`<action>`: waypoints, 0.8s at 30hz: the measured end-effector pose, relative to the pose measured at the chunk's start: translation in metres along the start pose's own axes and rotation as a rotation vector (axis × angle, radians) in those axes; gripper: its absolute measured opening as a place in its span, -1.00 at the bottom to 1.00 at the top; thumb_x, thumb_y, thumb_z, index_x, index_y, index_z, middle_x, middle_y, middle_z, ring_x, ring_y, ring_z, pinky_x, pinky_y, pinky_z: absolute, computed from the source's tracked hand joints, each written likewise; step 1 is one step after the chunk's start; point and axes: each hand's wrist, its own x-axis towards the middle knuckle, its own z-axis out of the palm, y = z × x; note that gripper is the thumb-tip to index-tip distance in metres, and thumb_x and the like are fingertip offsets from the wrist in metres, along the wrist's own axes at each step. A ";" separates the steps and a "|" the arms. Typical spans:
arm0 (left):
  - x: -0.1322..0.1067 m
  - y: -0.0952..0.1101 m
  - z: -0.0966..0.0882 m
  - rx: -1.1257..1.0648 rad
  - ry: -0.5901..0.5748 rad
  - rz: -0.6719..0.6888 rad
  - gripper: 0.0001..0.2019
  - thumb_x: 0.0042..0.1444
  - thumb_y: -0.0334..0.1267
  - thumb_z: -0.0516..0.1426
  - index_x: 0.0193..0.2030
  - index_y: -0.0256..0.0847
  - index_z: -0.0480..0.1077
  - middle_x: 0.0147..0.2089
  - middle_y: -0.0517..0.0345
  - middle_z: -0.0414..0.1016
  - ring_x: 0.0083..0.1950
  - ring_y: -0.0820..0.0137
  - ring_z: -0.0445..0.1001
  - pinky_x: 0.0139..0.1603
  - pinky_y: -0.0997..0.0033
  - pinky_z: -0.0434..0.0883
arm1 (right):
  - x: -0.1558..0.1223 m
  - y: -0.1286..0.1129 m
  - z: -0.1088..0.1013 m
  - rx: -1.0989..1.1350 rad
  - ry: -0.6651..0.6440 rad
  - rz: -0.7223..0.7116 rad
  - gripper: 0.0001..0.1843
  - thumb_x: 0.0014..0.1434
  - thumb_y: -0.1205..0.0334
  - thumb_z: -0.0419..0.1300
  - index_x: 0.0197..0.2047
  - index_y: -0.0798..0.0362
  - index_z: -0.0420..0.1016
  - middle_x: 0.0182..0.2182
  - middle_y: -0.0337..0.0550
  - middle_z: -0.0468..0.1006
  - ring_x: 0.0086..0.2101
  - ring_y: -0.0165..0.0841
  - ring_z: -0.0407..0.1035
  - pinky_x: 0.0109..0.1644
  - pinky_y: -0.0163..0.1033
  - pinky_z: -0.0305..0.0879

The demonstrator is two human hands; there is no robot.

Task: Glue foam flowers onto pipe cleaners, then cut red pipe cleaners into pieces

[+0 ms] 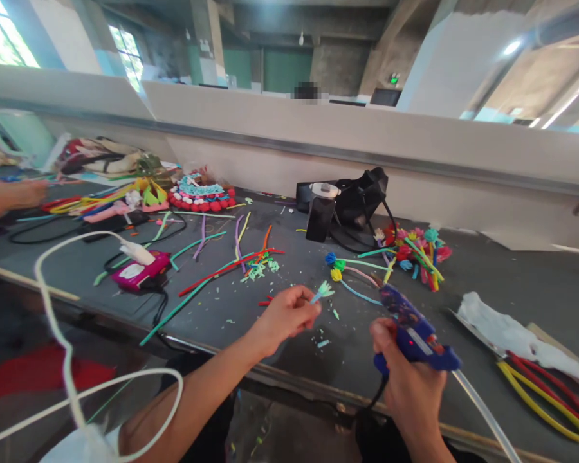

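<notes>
Between the fingertips of my left hand [292, 316] is a small pipe-cleaner flower [324, 290], pale green at its fringed tip with a light blue base. My right hand [408, 379] is wrapped round the handle of a blue glue gun [417, 337], whose nozzle end points up and left. A clear glue stick [482, 411] sticks out of its back. Just beyond the hands lie pipe-cleaner stems [361, 292] with blue, green and yellow heads. Green pipe-cleaner scraps [263, 267] are scattered on the dark table.
Scissors [540, 392] with red and yellow handles lie at right beside white wadding [516, 334]. Finished-looking flowers [419, 251], a black bag [367, 199] and a phone [320, 218] stand farther back. At left are a magenta power adapter [139, 270], a white cable [53, 308] and another person's hand [19, 195].
</notes>
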 end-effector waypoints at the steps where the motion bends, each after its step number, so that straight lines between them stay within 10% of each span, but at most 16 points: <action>1: 0.001 -0.004 0.000 0.093 -0.015 -0.004 -0.78 -0.02 -0.16 0.23 -0.31 -0.22 0.33 -0.56 0.34 0.31 -0.58 0.59 0.14 -0.57 0.55 0.01 | 0.002 0.002 -0.001 0.045 0.007 -0.013 -0.66 -0.12 0.03 0.45 -0.38 0.12 0.58 -0.50 -0.20 0.53 -0.49 -0.39 0.36 -0.43 -0.30 0.30; 9: 0.003 -0.020 0.009 0.611 -0.085 -0.018 -0.85 -0.14 -0.27 0.26 -0.38 -0.24 0.46 -0.52 0.34 0.31 -0.47 0.52 0.25 -0.45 0.52 0.10 | 0.005 0.001 -0.006 0.202 -0.009 -0.048 -0.77 -0.05 0.17 0.44 -0.39 0.11 0.54 -0.47 -0.23 0.50 -0.50 -0.45 0.32 -0.45 -0.33 0.21; 24: 0.055 -0.027 0.023 0.738 0.072 0.157 -0.76 -0.02 -0.32 0.13 -0.24 -0.26 0.59 -0.40 0.15 0.54 -0.36 0.38 0.41 -0.35 0.48 0.21 | 0.005 -0.005 -0.003 0.223 0.023 -0.035 -0.75 -0.07 0.16 0.44 -0.39 0.12 0.54 -0.51 -0.24 0.49 -0.53 -0.44 0.30 -0.48 -0.32 0.20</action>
